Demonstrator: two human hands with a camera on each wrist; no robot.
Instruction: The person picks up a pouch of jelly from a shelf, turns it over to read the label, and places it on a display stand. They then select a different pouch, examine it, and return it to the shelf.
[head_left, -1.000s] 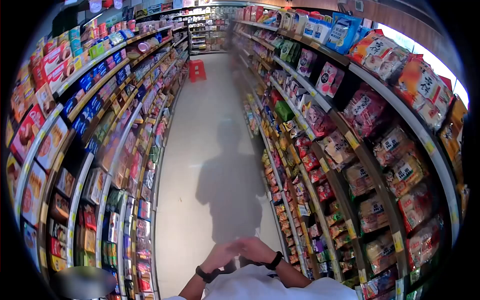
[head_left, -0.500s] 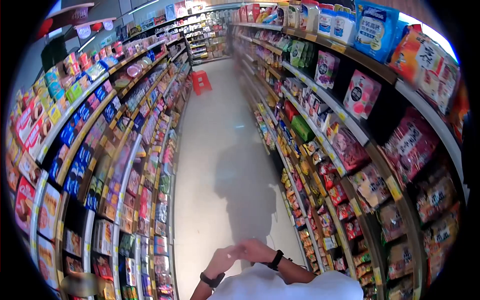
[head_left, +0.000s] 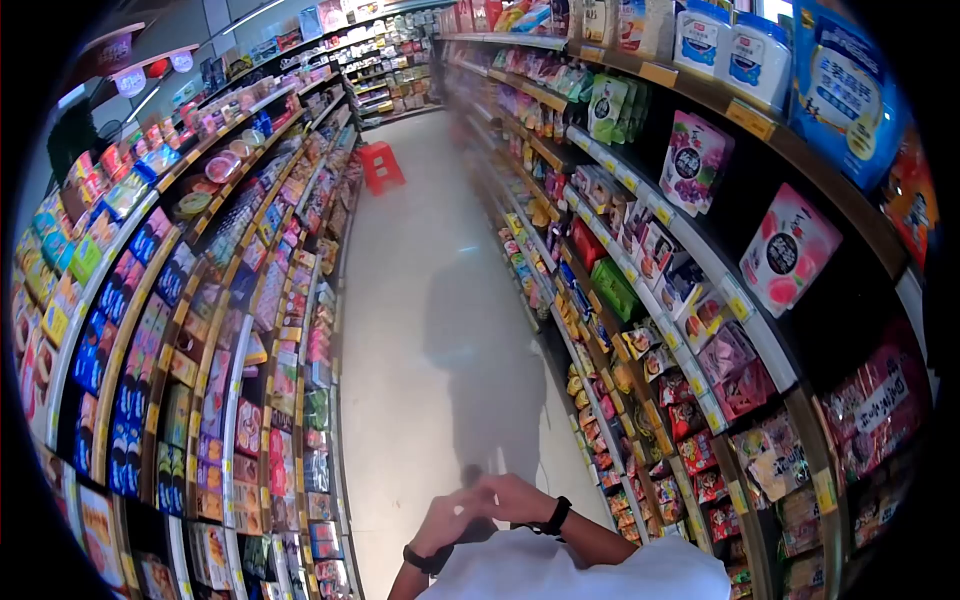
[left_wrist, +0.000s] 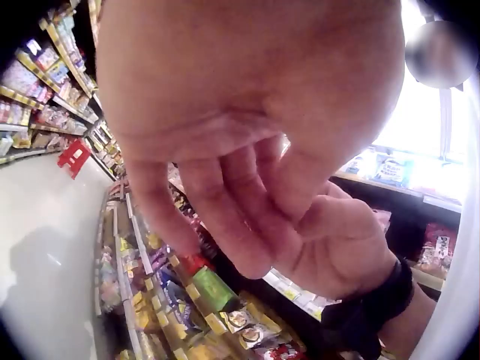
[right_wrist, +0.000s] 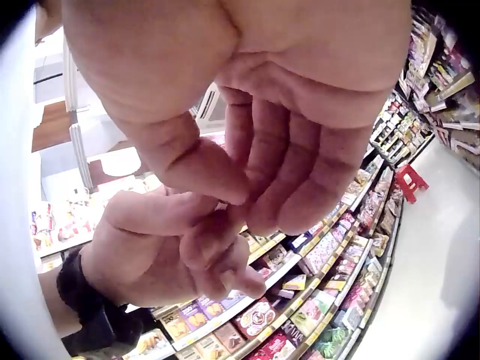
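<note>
My grip is slack: the left hand and right hand meet at the fingertips, fingers loosely bent, with nothing I can see held between them, though the overlapping tips could hide something tiny. They touch only each other, near and central, just in front of my white shirt and over the pale aisle floor; I'd judge I hold them together there simply to keep them off the goods.

Packets and boxes face inward from the left shelf unit and right shelf unit, presumably so their fronts and prices read from the aisle. The red step stool sits far left against the shelving, likely to leave the walkway passable.

Counting: two hands, two black wristbands, one on each wrist; one stool; two shelf units flanking me. On the right I make out two blue-labelled tubs, one large blue bag, one grape pouch and one peach pouch. The smaller packets are too many to count.
</note>
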